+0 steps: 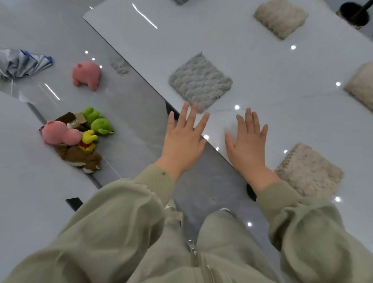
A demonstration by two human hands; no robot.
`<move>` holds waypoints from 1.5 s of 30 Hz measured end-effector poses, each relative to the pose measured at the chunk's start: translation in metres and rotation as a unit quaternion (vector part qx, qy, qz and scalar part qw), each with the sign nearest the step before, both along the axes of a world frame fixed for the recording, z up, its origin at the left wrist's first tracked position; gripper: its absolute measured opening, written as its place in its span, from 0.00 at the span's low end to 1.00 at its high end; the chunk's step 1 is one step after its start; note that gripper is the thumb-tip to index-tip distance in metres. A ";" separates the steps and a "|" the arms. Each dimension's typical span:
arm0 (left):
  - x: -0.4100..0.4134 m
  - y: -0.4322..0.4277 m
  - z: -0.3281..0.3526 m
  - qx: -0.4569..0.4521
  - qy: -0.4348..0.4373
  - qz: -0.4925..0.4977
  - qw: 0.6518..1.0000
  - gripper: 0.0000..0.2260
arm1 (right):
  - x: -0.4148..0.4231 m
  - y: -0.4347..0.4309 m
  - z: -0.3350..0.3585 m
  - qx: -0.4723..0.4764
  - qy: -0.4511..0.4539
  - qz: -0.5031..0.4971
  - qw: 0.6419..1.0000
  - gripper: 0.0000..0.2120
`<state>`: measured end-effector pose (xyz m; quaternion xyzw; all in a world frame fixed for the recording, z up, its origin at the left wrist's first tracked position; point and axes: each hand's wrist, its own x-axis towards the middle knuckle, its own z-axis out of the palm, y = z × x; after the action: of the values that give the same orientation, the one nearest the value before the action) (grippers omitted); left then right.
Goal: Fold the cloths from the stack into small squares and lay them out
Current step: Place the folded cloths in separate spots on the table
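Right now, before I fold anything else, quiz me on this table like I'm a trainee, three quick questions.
1. True or false: the left hand grips the grey folded cloth.
2. Multiple choice: the right hand is A) open, with its fingers straight; B) holding a cloth; C) out of view.
3. Fill in: the folded cloth beside the right sleeve is ____ in colour.

Key: 1 false; 2 A; 3 beige.
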<state>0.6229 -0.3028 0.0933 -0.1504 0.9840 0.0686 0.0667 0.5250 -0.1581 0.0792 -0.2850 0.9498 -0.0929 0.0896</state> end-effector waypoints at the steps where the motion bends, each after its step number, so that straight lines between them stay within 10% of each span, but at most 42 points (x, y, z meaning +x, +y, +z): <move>1: -0.001 -0.011 0.001 0.001 0.001 -0.010 1.000 0.28 | 0.001 -0.009 0.001 0.003 0.007 -0.005 1.000 0.29; 16: -0.131 -0.129 -0.028 0.116 0.064 -0.148 0.980 0.27 | -0.057 -0.098 -0.032 -0.090 -0.041 -0.180 0.979 0.32; 26: -0.168 -0.173 -0.045 0.454 0.047 0.012 0.890 0.24 | -0.063 -0.147 -0.027 -0.408 -0.199 -0.414 0.789 0.27; 45: -0.205 -0.177 -0.049 0.549 0.043 -0.026 0.834 0.25 | -0.092 -0.170 -0.026 -0.443 -0.140 -0.457 0.759 0.27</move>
<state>0.4175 -0.4803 0.0441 -0.0606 0.7897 0.6027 0.0973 0.4328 -0.3280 0.0530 0.1913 0.7970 -0.5719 0.0326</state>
